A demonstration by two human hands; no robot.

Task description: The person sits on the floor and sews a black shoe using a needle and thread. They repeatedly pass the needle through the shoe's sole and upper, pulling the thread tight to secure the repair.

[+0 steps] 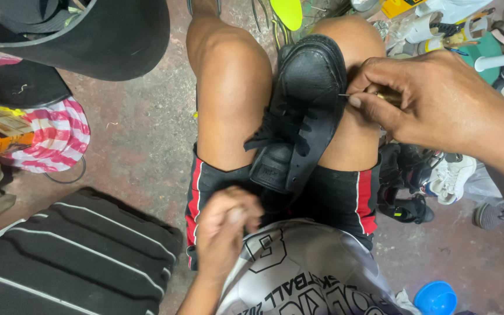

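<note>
A black leather shoe (307, 111) is clamped sole-sideways between my bare knees, toe pointing away from me. My right hand (427, 99) pinches a thin awl or needle (345, 95) with a brass-coloured handle, its tip against the shoe's right edge near the sole. My left hand (226, 230) is closed in a fist low over my lap, beside the shoe's heel; what it grips is hidden, possibly a thread. I wear black shorts with red and white stripes (345, 201).
A black ribbed case (71, 256) lies at lower left. A black bag (112, 35) and a pink striped cloth (59, 137) sit at upper left. Shoes (438, 181) and tools crowd the right side. A blue bowl (436, 297) rests on the concrete floor.
</note>
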